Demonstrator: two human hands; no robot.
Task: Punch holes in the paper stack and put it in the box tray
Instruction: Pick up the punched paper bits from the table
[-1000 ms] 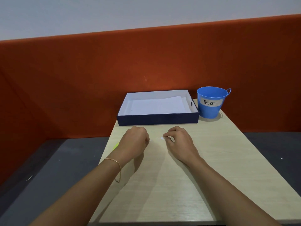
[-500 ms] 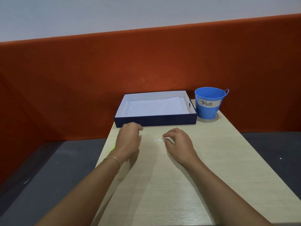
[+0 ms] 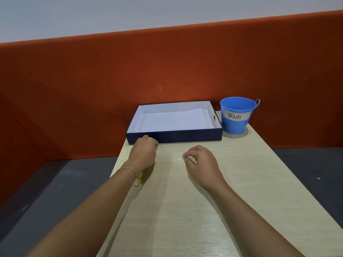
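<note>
With the punched paper stack (image 3: 174,120) already lying flat in the box tray (image 3: 174,136) at the table's far edge, long axis left-right and its holes toward the left wall, I judge only cleanup remains. My left hand (image 3: 143,153) is clenched against the tray's near wall; my right hand (image 3: 201,164) pinches beside white specks (image 3: 177,160), perhaps destined for the trash bucket (image 3: 236,115).

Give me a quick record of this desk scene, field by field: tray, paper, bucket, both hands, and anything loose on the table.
tray: dark blue box tray at table's far edge
paper: punched stack lying flat inside tray
bucket: blue, labelled Trash, right of tray
left hand: curled, knuckles at tray's front wall
right hand: fingers pinched over white specks
table: light wood; something yellow partly hidden under left wrist
</note>
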